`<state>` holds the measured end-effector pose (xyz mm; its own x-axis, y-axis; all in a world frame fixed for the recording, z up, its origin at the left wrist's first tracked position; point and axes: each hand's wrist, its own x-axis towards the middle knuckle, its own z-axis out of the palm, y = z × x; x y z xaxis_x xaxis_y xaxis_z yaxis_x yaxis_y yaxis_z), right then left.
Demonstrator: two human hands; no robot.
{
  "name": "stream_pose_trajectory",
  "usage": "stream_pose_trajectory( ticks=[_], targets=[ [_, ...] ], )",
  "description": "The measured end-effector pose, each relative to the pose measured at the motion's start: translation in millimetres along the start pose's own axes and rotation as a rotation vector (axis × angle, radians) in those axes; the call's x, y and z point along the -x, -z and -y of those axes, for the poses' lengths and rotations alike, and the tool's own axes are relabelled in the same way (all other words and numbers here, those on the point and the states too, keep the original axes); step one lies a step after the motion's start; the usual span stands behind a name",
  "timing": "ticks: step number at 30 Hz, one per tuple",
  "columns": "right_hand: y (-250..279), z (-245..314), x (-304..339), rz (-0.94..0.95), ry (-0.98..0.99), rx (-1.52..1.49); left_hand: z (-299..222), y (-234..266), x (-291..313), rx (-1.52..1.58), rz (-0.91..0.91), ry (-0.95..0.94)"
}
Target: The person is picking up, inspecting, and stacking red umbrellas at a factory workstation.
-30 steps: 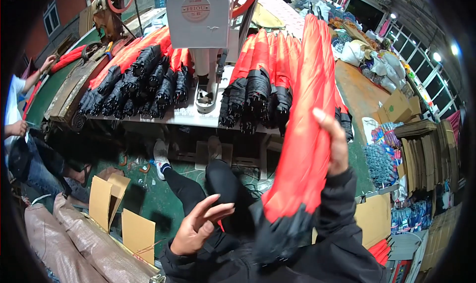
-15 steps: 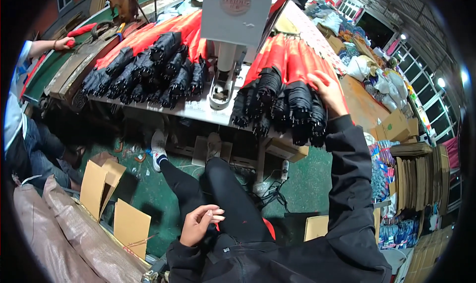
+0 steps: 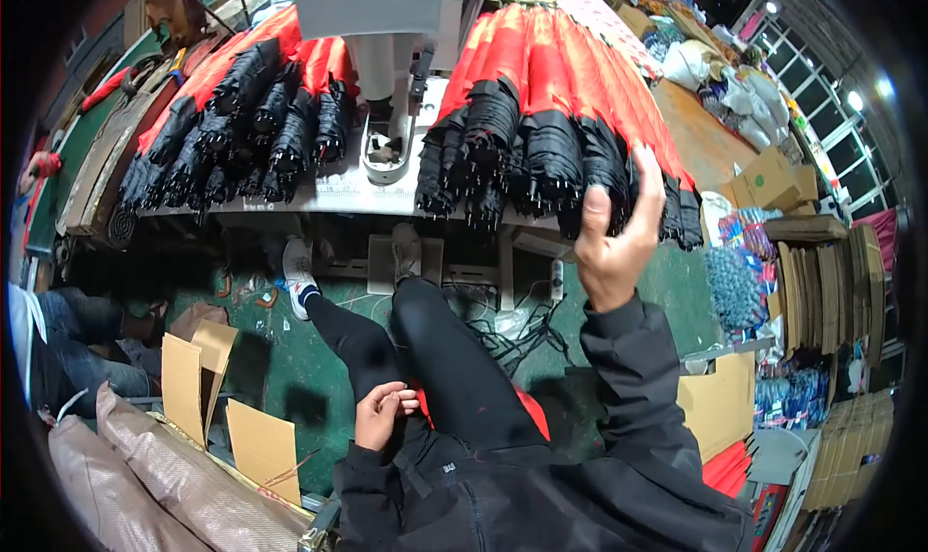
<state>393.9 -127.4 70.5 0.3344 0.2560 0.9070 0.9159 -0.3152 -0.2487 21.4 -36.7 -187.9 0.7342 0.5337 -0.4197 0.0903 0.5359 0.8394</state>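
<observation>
My right hand is raised at the table's front edge, thumb and fingers spread apart with nothing visible between them. Behind it lies the right-hand pile of folded umbrellas, red canopies with black rims toward me; whether the fingertips touch them I cannot tell. Over my lap, my left hand has its fingers curled together and appears to hold nothing. A second pile of red and black umbrellas lies to the left. Between the piles stands a machine with a pale grey head and a metal base.
Cardboard flaps and woven sacks stand at lower left, beside a seated person's legs. Flattened cardboard is stacked at right. Cables lie on the green floor under the table.
My right hand has drawn back from the right umbrella pile toward me, and its fingers have spread. My left hand's fingers have curled in closer. The view has shifted; the other person's hand has moved left.
</observation>
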Motion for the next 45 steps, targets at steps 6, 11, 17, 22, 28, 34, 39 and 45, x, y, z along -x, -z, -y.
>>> stream_pose_trajectory(
  ticks=[6, 11, 17, 22, 28, 34, 39, 45],
  targets=[
    [-36.7, -21.3, 0.6, -0.121, 0.094, 0.140, 1.0, -2.2, 1.4, 0.044, -0.070, 0.015],
    [-37.4, -16.8, -3.3, -0.100, 0.175, 0.189, 1.9, 3.2, 4.5, 0.035, -0.094, 0.012],
    [-11.9, -8.1, 4.7, -0.092, 0.069, 0.160, 5.8, -2.9, -5.4, -0.007, -0.087, 0.004],
    [68.1, -20.5, 31.1, -0.023, 0.078, 0.148, 9.7, -6.3, -18.9, -0.120, -0.047, -0.042],
    [246.6, -79.2, 88.2, 0.002, -0.444, 0.521, 16.8, 5.1, -39.9, -0.150, -0.014, 0.031],
    [507.6, -130.1, 225.4, 0.773, -1.200, 1.325, 13.7, -10.1, -62.6, -0.228, 0.060, 0.058],
    [588.7, -86.2, 329.4, 1.146, -1.978, 1.085, 13.1, -5.5, -65.2, -0.236, 0.022, 0.080],
    [569.9, -61.4, 396.1, 1.081, -2.113, 1.189, 9.8, -3.7, -65.5, -0.242, 0.036, 0.069]
  ],
)
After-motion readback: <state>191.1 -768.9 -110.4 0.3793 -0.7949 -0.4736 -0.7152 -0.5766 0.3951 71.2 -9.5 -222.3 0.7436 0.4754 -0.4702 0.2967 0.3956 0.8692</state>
